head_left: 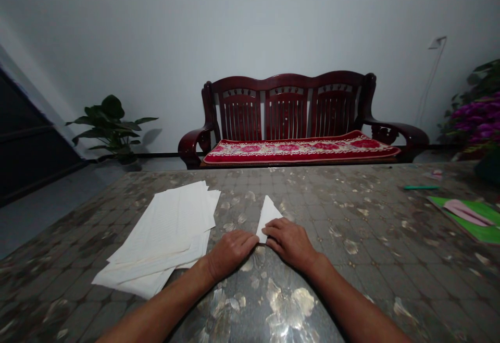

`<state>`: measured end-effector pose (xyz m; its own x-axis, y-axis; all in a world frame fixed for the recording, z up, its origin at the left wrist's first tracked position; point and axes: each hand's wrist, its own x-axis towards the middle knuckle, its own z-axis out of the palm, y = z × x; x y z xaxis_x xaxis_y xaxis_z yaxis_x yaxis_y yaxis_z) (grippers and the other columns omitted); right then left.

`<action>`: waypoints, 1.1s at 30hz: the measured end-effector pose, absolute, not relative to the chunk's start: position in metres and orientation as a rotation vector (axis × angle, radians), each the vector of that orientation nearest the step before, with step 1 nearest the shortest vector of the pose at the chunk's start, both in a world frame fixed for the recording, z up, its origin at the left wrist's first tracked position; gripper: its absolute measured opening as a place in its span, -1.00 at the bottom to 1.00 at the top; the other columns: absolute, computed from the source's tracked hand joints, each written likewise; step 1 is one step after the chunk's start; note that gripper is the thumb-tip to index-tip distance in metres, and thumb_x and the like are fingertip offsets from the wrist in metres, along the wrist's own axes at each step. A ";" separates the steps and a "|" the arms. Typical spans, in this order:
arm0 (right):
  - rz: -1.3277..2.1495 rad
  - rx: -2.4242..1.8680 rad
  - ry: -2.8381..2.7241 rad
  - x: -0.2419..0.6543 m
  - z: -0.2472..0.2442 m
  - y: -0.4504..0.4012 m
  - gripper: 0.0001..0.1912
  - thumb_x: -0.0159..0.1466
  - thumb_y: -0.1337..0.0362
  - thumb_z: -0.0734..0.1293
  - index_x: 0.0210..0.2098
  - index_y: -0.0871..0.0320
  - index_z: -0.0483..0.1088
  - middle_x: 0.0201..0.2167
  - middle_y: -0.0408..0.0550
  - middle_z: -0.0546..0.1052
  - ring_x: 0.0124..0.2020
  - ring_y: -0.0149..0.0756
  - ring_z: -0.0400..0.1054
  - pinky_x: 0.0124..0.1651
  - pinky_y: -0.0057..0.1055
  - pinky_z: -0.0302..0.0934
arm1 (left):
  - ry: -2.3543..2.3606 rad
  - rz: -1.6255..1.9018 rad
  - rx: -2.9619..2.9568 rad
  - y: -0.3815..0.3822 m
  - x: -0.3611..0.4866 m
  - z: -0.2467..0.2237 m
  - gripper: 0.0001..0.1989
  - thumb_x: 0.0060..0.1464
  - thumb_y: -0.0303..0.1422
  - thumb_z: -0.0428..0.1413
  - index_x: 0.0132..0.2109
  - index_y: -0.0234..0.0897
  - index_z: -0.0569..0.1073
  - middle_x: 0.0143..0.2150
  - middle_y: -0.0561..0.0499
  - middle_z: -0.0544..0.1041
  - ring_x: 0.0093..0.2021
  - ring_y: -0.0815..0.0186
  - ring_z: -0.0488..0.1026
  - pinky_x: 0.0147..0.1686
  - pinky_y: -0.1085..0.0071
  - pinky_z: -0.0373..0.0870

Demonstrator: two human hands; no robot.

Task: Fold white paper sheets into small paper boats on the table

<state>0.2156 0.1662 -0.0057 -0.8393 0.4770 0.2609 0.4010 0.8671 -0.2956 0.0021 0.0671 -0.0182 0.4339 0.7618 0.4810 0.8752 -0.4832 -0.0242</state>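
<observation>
– Logging hands first, quick: how are they placed?
– Folded white paper (267, 212) is touched from both sides on the table (351, 280), its point turned away. Left hand (233, 248): fingers drawn together, tips at the lower left corner. Right hand (291, 241): fingers bent, partly closed, tips laid over the lower right part. Pinched or just pressed? Can't be told for either.
– Noted. How is the surface tagged?
– Grey-brown, patterned with a grid and pale flowers; light is reflected near the front edge. Paper stack (167, 223) is spread unevenly at left, faint lines seen on top. At right, a thin green stick (421, 187) is laid near a green sheet (486, 234), which is partly covered by a pink item (464, 211).
– Room?
– Beyond the table, a dark red wooden bench (289, 81) is set before a pale wall (250, 20), its seat covered by a red flowered mat (302, 147). A leafy plant (111, 124) is placed to its left; purple flowers (478, 119) are cut off by the right edge of view. A small fitting (436, 43) with a cord is mounted up on the wall, right side.
</observation>
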 end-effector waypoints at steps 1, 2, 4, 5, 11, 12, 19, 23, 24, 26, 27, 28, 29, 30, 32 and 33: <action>0.302 -0.663 -2.719 0.214 -0.006 0.166 -0.76 0.39 0.18 0.28 0.01 -0.01 0.49 -0.01 -0.07 0.55 0.00 -0.22 0.38 -0.02 -0.35 0.22 | -1.392 -0.598 -2.423 0.068 0.003 -0.019 -0.74 0.37 -0.44 -0.10 -0.11 -0.25 0.49 -0.28 -0.03 0.59 -0.29 0.31 0.55 -0.22 0.42 0.49; 0.276 -0.670 -2.724 0.213 -0.007 0.166 -0.77 0.40 0.19 0.27 -0.01 -0.01 0.49 -0.02 -0.07 0.55 -0.01 -0.22 0.38 -0.03 -0.36 0.22 | -1.380 -0.599 -2.423 0.068 0.003 -0.019 -0.74 0.38 -0.45 -0.11 -0.11 -0.27 0.48 -0.28 -0.04 0.59 -0.29 0.29 0.55 -0.22 0.41 0.49; 0.222 -0.685 -2.729 0.210 -0.008 0.166 -0.79 0.41 0.22 0.26 -0.05 0.02 0.50 -0.06 -0.06 0.57 -0.04 -0.23 0.39 -0.06 -0.38 0.22 | -1.433 -0.636 -2.409 0.069 0.005 -0.018 -0.74 0.38 -0.44 -0.11 -0.15 -0.27 0.48 -0.30 -0.04 0.58 -0.29 0.28 0.54 -0.23 0.40 0.48; 0.196 -0.690 -2.730 0.209 -0.008 0.166 -0.79 0.41 0.23 0.25 -0.07 0.03 0.51 -0.09 -0.05 0.58 -0.06 -0.24 0.40 -0.07 -0.38 0.22 | -1.484 -0.668 -2.403 0.069 0.006 -0.017 -0.74 0.38 -0.43 -0.10 -0.17 -0.27 0.49 -0.32 -0.03 0.57 -0.30 0.28 0.53 -0.24 0.41 0.47; 0.259 -0.645 -2.548 0.206 -0.016 0.172 -0.78 0.41 0.28 0.22 -0.21 0.09 0.52 -0.26 -0.02 0.59 -0.20 -0.26 0.42 -0.13 -0.42 0.20 | -1.783 -0.977 -2.457 0.073 0.007 -0.008 -0.74 0.36 -0.26 -0.06 0.02 -0.21 0.47 -0.10 -0.07 0.58 -0.07 0.21 0.52 -0.01 0.30 0.43; 0.351 -0.644 -2.446 0.206 -0.017 0.174 -0.77 0.41 0.27 0.21 -0.20 0.09 0.52 -0.25 -0.02 0.60 -0.20 -0.27 0.43 -0.13 -0.42 0.21 | -1.827 -1.036 -2.459 0.076 0.005 -0.007 -0.69 0.34 -0.22 -0.03 0.12 -0.21 0.42 0.01 -0.09 0.56 0.03 0.17 0.48 0.08 0.24 0.39; 1.278 -0.956 -1.267 0.200 -0.008 0.185 -0.56 0.15 -0.12 0.37 -0.54 0.12 0.33 -0.59 -0.19 0.44 -0.52 -0.33 0.34 -0.46 -0.44 0.25 | -2.305 -1.714 -2.072 0.106 -0.003 -0.012 -0.13 0.00 -0.12 0.28 0.38 -0.23 0.14 0.38 -0.27 0.20 0.37 -0.05 0.15 0.33 0.00 0.08; 1.574 -0.896 -0.826 0.203 0.000 0.184 -0.52 -0.07 -0.10 0.52 -0.46 0.14 0.33 -0.51 -0.17 0.53 -0.52 -0.36 0.40 -0.50 -0.49 0.28 | -2.449 -2.481 -2.057 0.106 0.009 -0.003 -0.06 -0.05 0.00 0.30 0.37 -0.21 0.12 0.30 -0.30 0.31 0.17 0.01 0.42 0.04 0.18 0.44; 1.611 -0.894 -0.771 0.204 0.001 0.183 -0.52 -0.09 -0.07 0.54 -0.44 0.14 0.34 -0.48 -0.14 0.55 -0.51 -0.35 0.42 -0.50 -0.49 0.30 | -2.463 -2.614 -2.084 0.105 0.015 -0.002 -0.14 -0.03 -0.01 0.30 0.33 -0.20 0.20 0.25 -0.27 0.37 0.10 0.07 0.48 -0.06 0.27 0.48; 1.663 -0.910 -0.722 0.206 0.000 0.183 -0.53 -0.10 -0.01 0.55 -0.42 0.16 0.36 -0.46 -0.09 0.58 -0.50 -0.32 0.46 -0.49 -0.47 0.33 | -2.503 -2.789 -2.010 0.103 0.026 -0.002 -0.34 -0.02 -0.04 0.31 0.16 -0.25 0.41 0.11 -0.20 0.50 -0.04 0.19 0.54 -0.22 0.43 0.49; 1.681 -0.923 -0.726 0.206 -0.001 0.182 -0.54 -0.09 0.01 0.55 -0.41 0.17 0.37 -0.46 -0.07 0.59 -0.49 -0.30 0.48 -0.49 -0.45 0.35 | -2.533 -2.856 -1.885 0.102 0.031 -0.003 -0.42 -0.03 -0.04 0.32 0.05 -0.30 0.48 0.02 -0.19 0.55 -0.13 0.25 0.55 -0.29 0.48 0.48; 1.695 -0.935 -0.741 0.207 -0.003 0.183 -0.55 -0.09 0.02 0.55 -0.41 0.18 0.37 -0.47 -0.06 0.59 -0.49 -0.28 0.49 -0.49 -0.44 0.36 | -2.556 -2.915 -1.728 0.103 0.035 -0.005 -0.46 -0.05 -0.04 0.34 -0.05 -0.33 0.51 -0.07 -0.17 0.58 -0.22 0.30 0.55 -0.35 0.52 0.46; 1.704 -0.946 -0.764 0.207 -0.005 0.183 -0.56 -0.08 0.03 0.55 -0.41 0.19 0.38 -0.49 -0.05 0.58 -0.50 -0.27 0.49 -0.48 -0.43 0.37 | -2.574 -2.959 -1.567 0.103 0.038 -0.007 -0.48 -0.08 -0.03 0.35 -0.12 -0.36 0.53 -0.17 -0.14 0.59 -0.30 0.34 0.54 -0.41 0.54 0.43; 1.708 -0.960 -0.790 0.207 -0.007 0.184 -0.57 -0.08 0.04 0.55 -0.42 0.19 0.38 -0.51 -0.06 0.58 -0.51 -0.27 0.49 -0.49 -0.42 0.38 | -2.595 -2.977 -1.436 0.105 0.040 -0.009 -0.49 -0.11 -0.04 0.36 -0.17 -0.38 0.53 -0.26 -0.11 0.59 -0.38 0.38 0.51 -0.47 0.56 0.41; 1.683 -0.999 -0.845 0.207 -0.011 0.185 -0.57 -0.07 0.03 0.54 -0.46 0.19 0.35 -0.53 -0.06 0.56 -0.53 -0.28 0.48 -0.48 -0.39 0.40 | -2.654 -2.937 -1.304 0.106 0.041 -0.010 -0.51 -0.15 -0.07 0.38 -0.24 -0.41 0.53 -0.39 -0.05 0.57 -0.48 0.43 0.46 -0.55 0.58 0.35; 1.645 -1.028 -0.891 0.207 -0.013 0.186 -0.57 -0.06 0.01 0.52 -0.48 0.18 0.33 -0.55 -0.07 0.55 -0.53 -0.28 0.47 -0.48 -0.38 0.41 | -2.702 -2.885 -1.280 0.107 0.041 -0.010 -0.53 -0.15 -0.08 0.38 -0.27 -0.41 0.53 -0.43 -0.04 0.56 -0.52 0.44 0.44 -0.58 0.59 0.32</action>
<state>0.2075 0.1863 -0.0126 -0.1787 0.9598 -0.2167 -0.3424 -0.2671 -0.9008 0.0410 0.1070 -0.0100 -0.3839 0.8956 -0.2248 -0.2826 0.1178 0.9520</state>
